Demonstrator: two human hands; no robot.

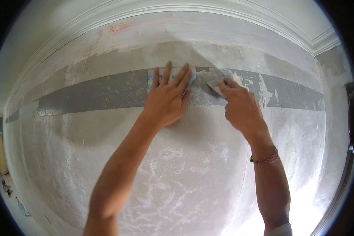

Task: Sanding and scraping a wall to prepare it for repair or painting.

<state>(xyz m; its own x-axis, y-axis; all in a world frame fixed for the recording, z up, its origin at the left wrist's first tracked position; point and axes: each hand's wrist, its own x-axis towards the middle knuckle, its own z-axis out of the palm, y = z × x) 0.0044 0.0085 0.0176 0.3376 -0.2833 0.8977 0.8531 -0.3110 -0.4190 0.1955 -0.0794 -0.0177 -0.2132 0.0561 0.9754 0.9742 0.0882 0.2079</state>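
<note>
A patchy pale-grey plaster wall (188, 145) carries a dark-grey horizontal band (98, 92). There, the left hand (168, 96), fingers spread wide, covers a white sheet with blurred blue print (150, 81); just right, the right hand (240, 103) grips a flat grey scraper (215, 85).

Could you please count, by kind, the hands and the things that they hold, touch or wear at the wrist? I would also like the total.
Hands: 2 (left hand, right hand)
Scraper: 1, in the right hand
Sheet: 1, under the left hand
Bracelet: 1, on the right wrist
Total: 5
</note>
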